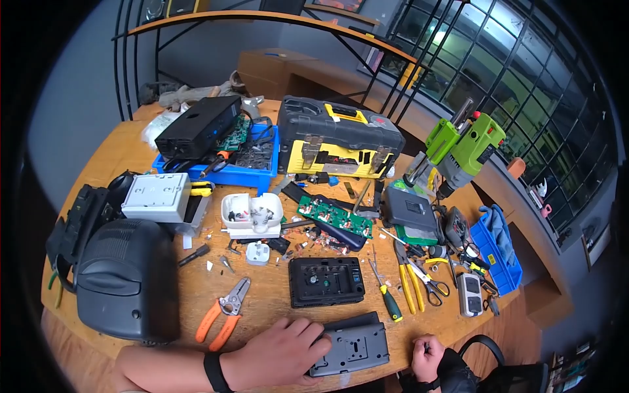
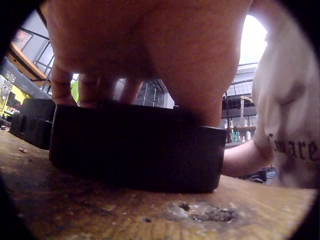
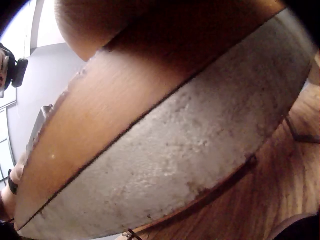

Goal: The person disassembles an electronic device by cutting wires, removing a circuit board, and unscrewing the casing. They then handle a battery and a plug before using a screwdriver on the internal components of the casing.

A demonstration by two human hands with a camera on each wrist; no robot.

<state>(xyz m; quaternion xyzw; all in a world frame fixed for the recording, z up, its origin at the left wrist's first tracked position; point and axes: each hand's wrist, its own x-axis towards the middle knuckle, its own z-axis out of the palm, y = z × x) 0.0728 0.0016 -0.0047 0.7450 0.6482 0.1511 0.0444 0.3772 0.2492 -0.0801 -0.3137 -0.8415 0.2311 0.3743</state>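
At the front edge of the table a flat dark plastic casing (image 1: 357, 347) lies with its recessed, slotted face up. My left hand (image 1: 285, 347) grips its left end from above. In the left wrist view, the fingers reach over one side of the casing (image 2: 137, 147) and the thumb lies over the other, with the casing on the wood. Just beyond sits a second black casing (image 1: 326, 281) with a round part and small fittings in it. My right hand (image 1: 427, 357) is curled at the table's edge, right of the casing; a dark spot shows between its fingers.
Orange-handled wire strippers (image 1: 223, 314) lie left, beside a large black case (image 1: 128, 281). A screwdriver (image 1: 391, 302), yellow-handled pliers (image 1: 411, 288) and scissors (image 1: 432, 286) lie right. Behind are a green circuit board (image 1: 335, 217), a toolbox (image 1: 341, 134) and a green drill stand (image 1: 468, 147).
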